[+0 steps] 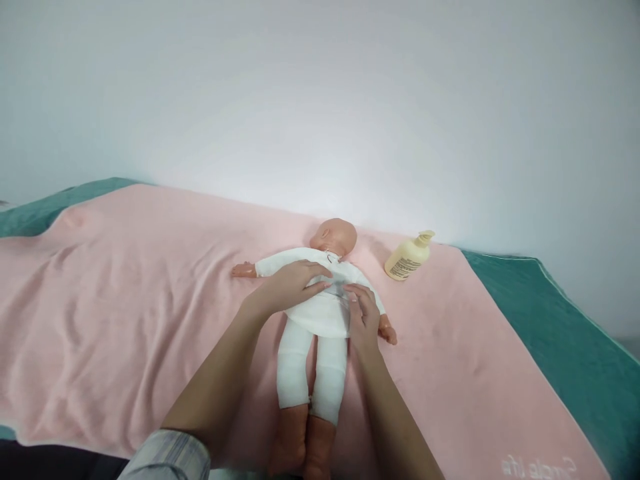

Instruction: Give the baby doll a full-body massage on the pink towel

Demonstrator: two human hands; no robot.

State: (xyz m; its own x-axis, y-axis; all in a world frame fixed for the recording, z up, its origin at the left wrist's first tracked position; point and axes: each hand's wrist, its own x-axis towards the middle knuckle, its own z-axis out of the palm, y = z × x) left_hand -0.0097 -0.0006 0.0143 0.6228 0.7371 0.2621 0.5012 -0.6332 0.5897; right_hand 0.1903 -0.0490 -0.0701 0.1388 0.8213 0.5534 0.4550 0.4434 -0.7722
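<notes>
A baby doll in a white top and white leggings lies on a pink blanket, its head at the far end and turned to the left. My left hand rests on the left side of the doll's torso, fingers stretched towards its middle. On the right side of the torso is my right hand, its fingers slightly bent and apart. A greyish patch of the top shows between the fingertips. Neither hand visibly grips anything.
A yellow pump bottle leans on the blanket to the right of the doll's head. Green cloth shows beyond the blanket at both sides. A pale wall rises behind.
</notes>
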